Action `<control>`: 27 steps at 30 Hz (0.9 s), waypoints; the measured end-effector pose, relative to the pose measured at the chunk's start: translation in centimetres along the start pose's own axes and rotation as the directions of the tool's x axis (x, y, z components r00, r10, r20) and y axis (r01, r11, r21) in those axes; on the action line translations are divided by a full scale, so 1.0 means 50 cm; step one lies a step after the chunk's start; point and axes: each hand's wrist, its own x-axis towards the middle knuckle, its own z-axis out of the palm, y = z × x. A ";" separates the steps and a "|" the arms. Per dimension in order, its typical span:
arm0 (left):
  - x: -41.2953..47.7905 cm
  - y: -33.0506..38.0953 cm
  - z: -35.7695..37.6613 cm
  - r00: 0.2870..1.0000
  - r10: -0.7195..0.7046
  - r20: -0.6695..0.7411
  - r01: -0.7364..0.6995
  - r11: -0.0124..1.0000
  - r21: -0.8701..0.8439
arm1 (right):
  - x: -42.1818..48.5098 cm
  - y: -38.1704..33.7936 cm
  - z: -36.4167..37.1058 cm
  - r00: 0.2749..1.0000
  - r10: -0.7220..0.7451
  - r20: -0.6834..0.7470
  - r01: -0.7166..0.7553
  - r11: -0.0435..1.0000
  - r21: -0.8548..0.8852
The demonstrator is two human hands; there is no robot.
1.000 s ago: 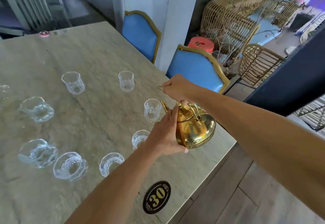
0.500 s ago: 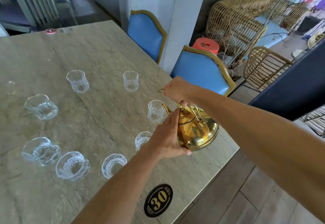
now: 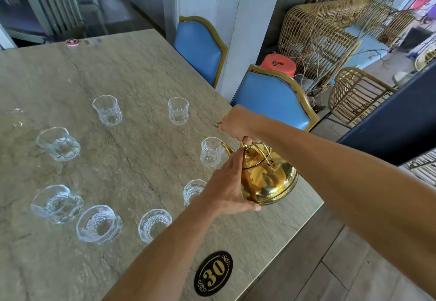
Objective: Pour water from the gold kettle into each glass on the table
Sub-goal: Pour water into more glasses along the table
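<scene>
The gold kettle (image 3: pixel 269 178) is held tilted above the table's right edge, its spout at the rim of a clear glass (image 3: pixel 210 152). My right hand (image 3: pixel 236 122) grips the kettle's handle from above. My left hand (image 3: pixel 226 187) lies flat against the kettle's side, fingertips on the lid knob. Several other clear glasses stand on the stone table (image 3: pixel 132 74): one (image 3: pixel 192 191) partly hidden behind my left hand, one (image 3: pixel 153 225) near my forearm, two far ones (image 3: pixel 178 110) (image 3: pixel 107 110), more at the left (image 3: pixel 57 143).
Two blue chairs (image 3: pixel 271 100) (image 3: pixel 199 45) stand along the table's right side by a white pillar. A black "30" badge (image 3: pixel 213 273) sits near the front edge. Rattan chairs (image 3: pixel 354 93) and a red stool (image 3: pixel 278 64) are beyond. A small red disc (image 3: pixel 71 41) lies at the far edge.
The hands and kettle keep nearly the same pose at the glass. My head has shifted a little, so the scene sits slightly right and lower in view.
</scene>
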 end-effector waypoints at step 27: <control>-0.009 0.011 -0.002 1.000 0.001 -0.006 -0.002 0.999 -0.045 | -0.014 -0.033 0.000 0.999 0.047 0.010 -0.045 0.987 -0.153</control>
